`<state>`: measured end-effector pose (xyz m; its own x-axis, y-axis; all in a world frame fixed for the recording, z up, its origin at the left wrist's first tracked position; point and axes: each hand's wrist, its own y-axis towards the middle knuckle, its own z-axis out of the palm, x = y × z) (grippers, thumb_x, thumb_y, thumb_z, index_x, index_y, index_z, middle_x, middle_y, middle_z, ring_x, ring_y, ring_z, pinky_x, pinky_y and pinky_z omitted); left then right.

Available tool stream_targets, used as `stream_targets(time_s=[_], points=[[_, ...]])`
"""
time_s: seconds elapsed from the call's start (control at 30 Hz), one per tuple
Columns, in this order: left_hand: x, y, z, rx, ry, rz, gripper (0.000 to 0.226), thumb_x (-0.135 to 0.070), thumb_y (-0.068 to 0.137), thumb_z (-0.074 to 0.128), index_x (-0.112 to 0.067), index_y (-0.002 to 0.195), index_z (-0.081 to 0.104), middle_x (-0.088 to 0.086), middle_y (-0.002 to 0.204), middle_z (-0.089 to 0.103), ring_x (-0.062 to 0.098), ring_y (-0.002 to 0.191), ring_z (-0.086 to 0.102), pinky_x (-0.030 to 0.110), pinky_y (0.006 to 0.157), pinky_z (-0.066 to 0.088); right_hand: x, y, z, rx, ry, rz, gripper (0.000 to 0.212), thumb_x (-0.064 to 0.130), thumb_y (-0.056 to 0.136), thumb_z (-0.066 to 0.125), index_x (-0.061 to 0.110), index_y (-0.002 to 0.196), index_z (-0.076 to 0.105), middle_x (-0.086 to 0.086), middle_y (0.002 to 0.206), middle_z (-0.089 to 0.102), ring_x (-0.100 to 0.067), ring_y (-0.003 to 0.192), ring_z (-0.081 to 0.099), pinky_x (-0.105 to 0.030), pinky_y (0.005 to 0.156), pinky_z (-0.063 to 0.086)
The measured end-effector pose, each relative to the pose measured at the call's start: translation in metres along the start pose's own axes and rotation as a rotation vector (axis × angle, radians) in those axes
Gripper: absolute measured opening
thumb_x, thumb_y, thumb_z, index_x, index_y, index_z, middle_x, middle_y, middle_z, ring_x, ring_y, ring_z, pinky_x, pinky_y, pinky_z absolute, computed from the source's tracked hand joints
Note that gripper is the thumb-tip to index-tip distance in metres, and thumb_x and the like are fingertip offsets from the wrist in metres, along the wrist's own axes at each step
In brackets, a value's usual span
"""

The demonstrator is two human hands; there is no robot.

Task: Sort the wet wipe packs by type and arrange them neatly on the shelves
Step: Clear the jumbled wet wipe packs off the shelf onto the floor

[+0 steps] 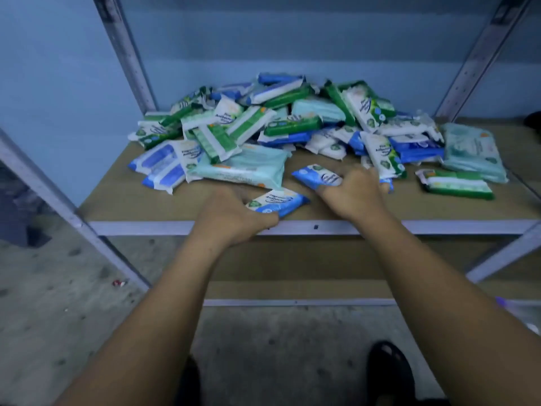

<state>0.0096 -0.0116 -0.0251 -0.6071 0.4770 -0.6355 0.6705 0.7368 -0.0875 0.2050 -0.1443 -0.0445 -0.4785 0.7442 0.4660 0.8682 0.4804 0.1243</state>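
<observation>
While the left hand (234, 221) and right hand (351, 191) each grip a small blue pack (278, 202), these soft, slick, light pouches look best pinched across their flat faces.

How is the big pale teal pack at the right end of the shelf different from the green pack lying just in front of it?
The pale teal pack is larger and wider; the green pack is smaller and narrower. The teal one is a single light colour, while the green one is dark green with a white band. The teal pack touches the heap; the green pack lies apart, nearer the shelf's front edge. Both lie flat, and neither is in the hands.
</observation>
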Motion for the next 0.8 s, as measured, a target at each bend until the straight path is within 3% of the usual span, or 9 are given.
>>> stream_targets(time_s=[0.13, 0.27, 0.33, 0.43, 0.53, 0.57, 0.63, 0.7, 0.8], points=[[0.032, -0.054, -0.005, 0.223, -0.224, 0.013, 0.023, -0.047, 0.070, 0.083, -0.032, 0.087, 0.077, -0.010, 0.078, 0.073, 0.007, 0.069, 0.065, 0.026, 0.064, 0.045, -0.023, -0.071, 0.000, -0.194, 0.333, 0.062, 0.056, 0.060, 0.062, 0.050, 0.015, 0.093, 0.067, -0.009, 0.096, 0.067, -0.033, 0.096, 0.059, -0.042, 0.083, 0.048], [0.092, -0.084, 0.029, 0.422, -0.255, -0.037, 0.029, -0.025, 0.075, 0.084, -0.024, 0.098, 0.067, -0.003, 0.089, 0.075, 0.014, 0.075, 0.068, 0.027, 0.065, 0.051, -0.065, -0.152, 0.045, -0.441, 0.466, 0.016, 0.043, 0.034, 0.066, 0.063, 0.010, 0.101, 0.057, -0.007, 0.094, 0.059, -0.030, 0.086, 0.056, -0.038, 0.072, 0.044], [0.124, -0.086, 0.064, 0.444, -0.170, -0.078, 0.035, -0.025, 0.074, 0.083, -0.023, 0.098, 0.058, -0.004, 0.088, 0.072, 0.012, 0.067, 0.062, 0.026, 0.061, 0.049, -0.086, -0.179, 0.082, -0.326, 0.469, 0.126, 0.042, 0.033, 0.065, 0.065, 0.017, 0.102, 0.054, -0.003, 0.095, 0.060, -0.027, 0.085, 0.058, -0.040, 0.070, 0.048], [0.167, -0.082, 0.129, 0.440, -0.119, -0.132, 0.040, -0.025, 0.079, 0.077, -0.023, 0.106, 0.047, 0.003, 0.092, 0.064, 0.012, 0.059, 0.051, 0.027, 0.056, 0.044, -0.112, -0.198, 0.137, 0.057, 0.363, 0.358, 0.038, 0.041, 0.061, 0.067, 0.026, 0.093, 0.054, 0.002, 0.086, 0.066, -0.024, 0.079, 0.064, -0.036, 0.065, 0.053], [0.205, -0.080, 0.192, 0.485, -0.140, -0.199, 0.073, -0.027, 0.085, 0.075, -0.021, 0.146, 0.035, 0.003, 0.123, 0.056, 0.016, 0.086, 0.061, 0.012, 0.065, 0.049, -0.137, -0.205, 0.190, 0.439, 0.164, 0.465, 0.042, 0.036, 0.056, 0.066, 0.020, 0.093, 0.053, -0.006, 0.085, 0.066, -0.030, 0.080, 0.065, -0.037, 0.063, 0.056], [0.218, -0.081, 0.211, 0.501, -0.131, -0.212, 0.083, -0.035, 0.084, 0.075, -0.023, 0.153, 0.030, 0.002, 0.127, 0.058, 0.020, 0.096, 0.064, 0.018, 0.075, 0.053, -0.144, -0.208, 0.207, 0.504, 0.113, 0.468, 0.045, 0.035, 0.054, 0.066, 0.019, 0.094, 0.054, -0.008, 0.089, 0.065, -0.033, 0.085, 0.065, -0.038, 0.067, 0.056], [0.246, -0.085, 0.246, 0.484, -0.067, -0.271, 0.075, -0.043, 0.084, 0.071, -0.026, 0.150, 0.039, -0.001, 0.124, 0.065, 0.022, 0.102, 0.066, 0.034, 0.083, 0.055, -0.157, -0.215, 0.242, 0.593, 0.038, 0.463, 0.049, 0.035, 0.057, 0.069, 0.017, 0.100, 0.055, -0.010, 0.099, 0.064, -0.036, 0.094, 0.064, -0.034, 0.071, 0.053], [0.270, -0.092, 0.274, 0.445, 0.032, -0.298, 0.057, -0.040, 0.087, 0.070, -0.022, 0.138, 0.053, 0.002, 0.114, 0.070, 0.025, 0.096, 0.068, 0.035, 0.079, 0.054, -0.168, -0.220, 0.275, 0.650, -0.023, 0.442, 0.059, 0.035, 0.058, 0.071, 0.016, 0.113, 0.057, -0.011, 0.109, 0.062, -0.036, 0.102, 0.062, -0.035, 0.076, 0.052], [0.289, -0.099, 0.300, 0.434, 0.094, -0.263, 0.056, -0.037, 0.084, 0.071, -0.018, 0.135, 0.054, 0.007, 0.112, 0.070, 0.030, 0.096, 0.067, 0.035, 0.078, 0.051, -0.180, -0.228, 0.311, 0.684, -0.109, 0.421, 0.064, 0.032, 0.065, 0.078, 0.011, 0.121, 0.054, -0.014, 0.117, 0.058, -0.037, 0.110, 0.057, -0.040, 0.087, 0.052]])
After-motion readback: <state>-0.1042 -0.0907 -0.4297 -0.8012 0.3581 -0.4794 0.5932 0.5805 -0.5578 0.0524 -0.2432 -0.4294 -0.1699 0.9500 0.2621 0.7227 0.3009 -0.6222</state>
